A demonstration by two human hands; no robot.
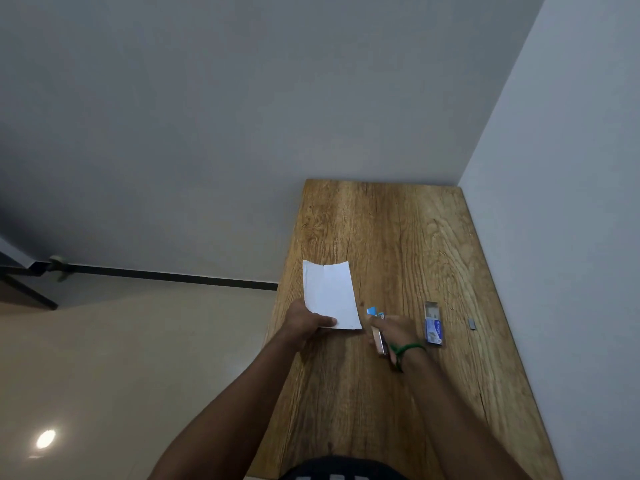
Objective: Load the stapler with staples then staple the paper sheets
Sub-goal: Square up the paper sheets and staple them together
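Note:
My left hand [306,323] pinches the near left corner of the white paper sheets [330,294], thumb on top; the sheets are held just over the wooden table [398,237]. My right hand [393,332], with a green thread at the wrist, grips a small stapler [377,332] with a blue front end, just right of the sheets' near right corner. The stapler's metal body shows under my fingers. An open blue staple box [433,323] lies to the right of that hand. A small strip of staples [471,323] lies further right.
The table sits in a corner, with walls behind and close on the right. Its left edge drops to a beige tiled floor [138,358]. A dark table leg [31,289] stands at the far left.

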